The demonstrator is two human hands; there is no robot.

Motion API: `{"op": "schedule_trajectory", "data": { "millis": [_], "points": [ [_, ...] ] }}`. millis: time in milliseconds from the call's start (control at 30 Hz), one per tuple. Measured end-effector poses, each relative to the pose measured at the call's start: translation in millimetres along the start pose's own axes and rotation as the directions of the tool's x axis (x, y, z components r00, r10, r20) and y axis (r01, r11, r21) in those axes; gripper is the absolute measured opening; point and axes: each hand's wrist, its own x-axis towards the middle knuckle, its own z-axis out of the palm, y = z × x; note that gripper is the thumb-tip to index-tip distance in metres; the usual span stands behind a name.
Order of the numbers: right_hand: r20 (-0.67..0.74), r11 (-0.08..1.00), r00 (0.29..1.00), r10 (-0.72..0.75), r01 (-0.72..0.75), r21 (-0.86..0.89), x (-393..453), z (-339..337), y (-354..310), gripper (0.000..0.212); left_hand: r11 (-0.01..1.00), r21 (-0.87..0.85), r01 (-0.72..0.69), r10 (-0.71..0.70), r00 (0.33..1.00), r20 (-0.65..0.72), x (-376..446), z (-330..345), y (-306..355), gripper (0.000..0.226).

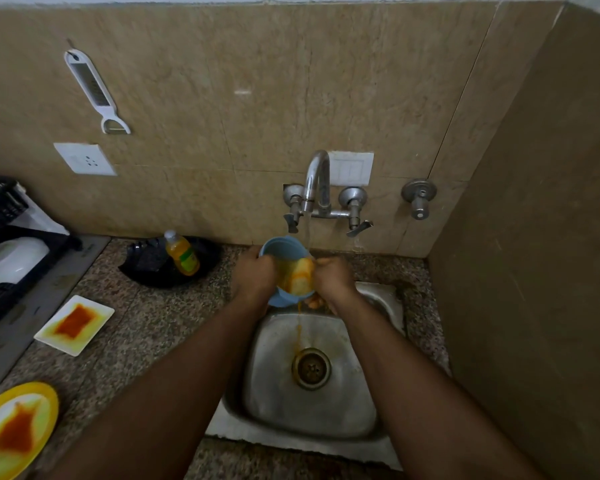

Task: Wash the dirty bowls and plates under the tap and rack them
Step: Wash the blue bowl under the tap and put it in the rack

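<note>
Blue bowl under the running tap
Tilted, orange-stained inside, dripping orange water; soiled square plate and yellow plate lie left of it.

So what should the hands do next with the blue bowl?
Probably keep rubbing the blue bowl under the tap. The right hand is inside it, the left hand grips its rim, and orange water runs into the sink.

Two bowls, two stained plates, one soap bottle, one tap.
</note>
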Motion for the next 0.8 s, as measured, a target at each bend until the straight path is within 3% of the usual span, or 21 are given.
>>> {"op": "schedule_trajectory", "data": {
  "millis": [100, 200, 300, 433, 467, 533, 600, 667, 733, 800],
  "points": [
    [0.169, 0.993, 0.985, 0.034, -0.053, 0.109, -7, 0, 0, 0.022, 0.999, -0.03, -0.014, 0.012, 0.997, -0.07, -3, -3, -1, 0.044],
    [0.013, 0.999, 1.0, 0.016, -0.017, 0.05, -5, 2, 5, 0.018, 0.999, -0.017, -0.043, 0.042, 0.998, -0.051, -8, 5, -5, 0.033],
    [-0.131, 0.999, 0.991, 0.014, -0.007, 0.054, 3, 8, 7, 0.036, 0.998, -0.033, -0.049, 0.045, 0.993, -0.114, -15, 10, -1, 0.042],
    [0.213, 0.931, 0.972, 0.096, -0.164, 0.326, -7, 12, 5, 0.024, 0.993, -0.085, -0.077, 0.057, 0.974, -0.218, -14, 9, -1, 0.038],
    [0.232, 0.924, 0.968, 0.093, -0.17, 0.342, -9, 14, 7, 0.021, 0.991, -0.088, -0.097, 0.076, 0.974, -0.212, -15, 9, -4, 0.035],
    [0.116, 0.936, 0.985, 0.129, -0.159, 0.312, -4, 17, 14, 0.019, 0.992, -0.044, -0.121, 0.111, 0.978, -0.175, -19, 11, -8, 0.028],
    [-0.049, 0.973, 0.99, 0.131, -0.119, 0.196, 4, 15, 20, 0.019, 0.998, -0.027, -0.065, 0.06, 0.988, -0.142, -16, 10, -4, 0.043],
    [-0.123, 0.995, 0.99, 0.063, -0.053, 0.08, 11, 7, 21, 0.027, 0.996, -0.077, 0.053, -0.059, 0.995, -0.082, -1, 6, 2, 0.059],
    [-0.074, 0.999, 0.997, -0.034, 0.035, 0.007, 10, 0, 16, 0.025, 0.988, -0.093, 0.125, -0.125, 0.992, 0.002, 14, -1, 4, 0.064],
    [0.111, 0.997, 0.993, -0.047, 0.04, 0.065, -1, -3, 11, 0.012, 0.991, -0.032, 0.131, -0.13, 0.991, 0.044, 21, -5, 1, 0.042]
  ]
}}
